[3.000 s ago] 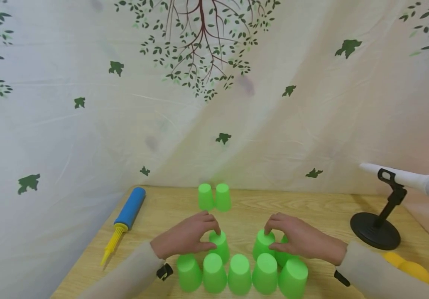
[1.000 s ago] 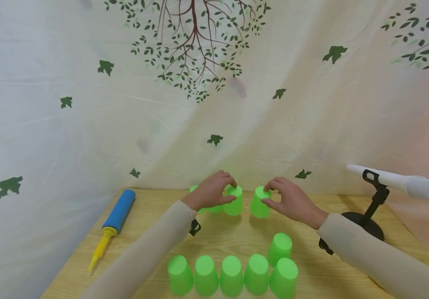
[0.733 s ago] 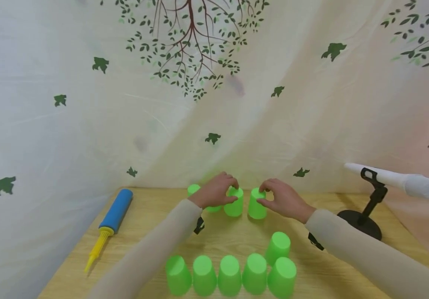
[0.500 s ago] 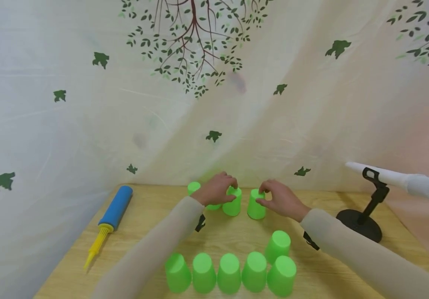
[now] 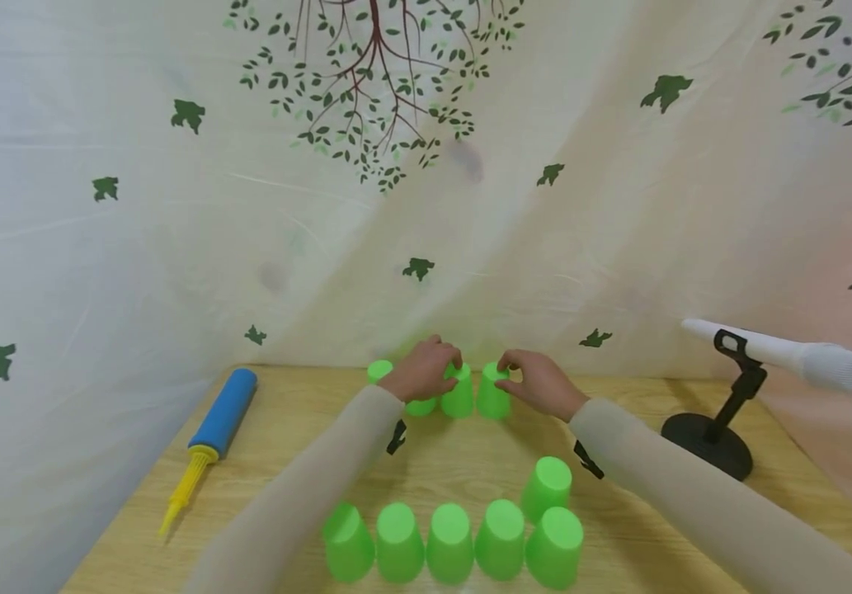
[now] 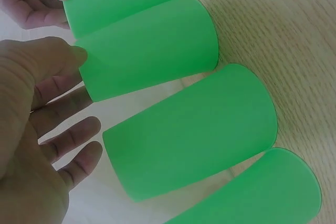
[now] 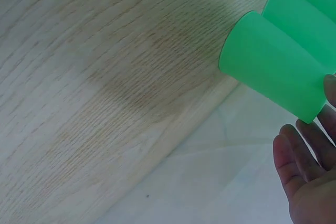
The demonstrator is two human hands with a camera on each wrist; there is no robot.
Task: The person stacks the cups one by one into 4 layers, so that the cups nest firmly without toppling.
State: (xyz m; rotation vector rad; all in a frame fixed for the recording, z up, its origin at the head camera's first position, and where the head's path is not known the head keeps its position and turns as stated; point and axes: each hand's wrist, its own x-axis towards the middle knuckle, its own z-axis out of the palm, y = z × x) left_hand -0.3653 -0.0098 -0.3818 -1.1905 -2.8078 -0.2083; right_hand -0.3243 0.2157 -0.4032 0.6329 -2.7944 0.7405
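Note:
My left hand [image 5: 424,371] pinches the top of an upside-down green plastic cup [image 5: 458,396] in the back row. In the left wrist view the thumb and fingertips grip that cup's narrow end [image 6: 147,51], while two lower fingers extend free. My right hand [image 5: 544,385] pinches the neighbouring cup [image 5: 494,398] at the row's right end, also shown in the right wrist view [image 7: 273,66]. Both cups stand on the table, close together. Two more green cups stand to the left, one [image 5: 420,407] partly hidden by my left hand and the other [image 5: 379,370] mostly covered.
Nearer me, several upside-down green cups [image 5: 450,544] form a front row, with one cup [image 5: 548,487] behind its right end. A blue and yellow hand pump [image 5: 219,421] lies left. A white microphone [image 5: 789,351] on a black stand [image 5: 708,441] is right. A patterned curtain hangs behind the table [image 5: 284,462].
Over three seconds both hands have carried a cup each from behind the front row to the back row. Lately the right hand has shifted its cup left, closer to the left hand's cup.

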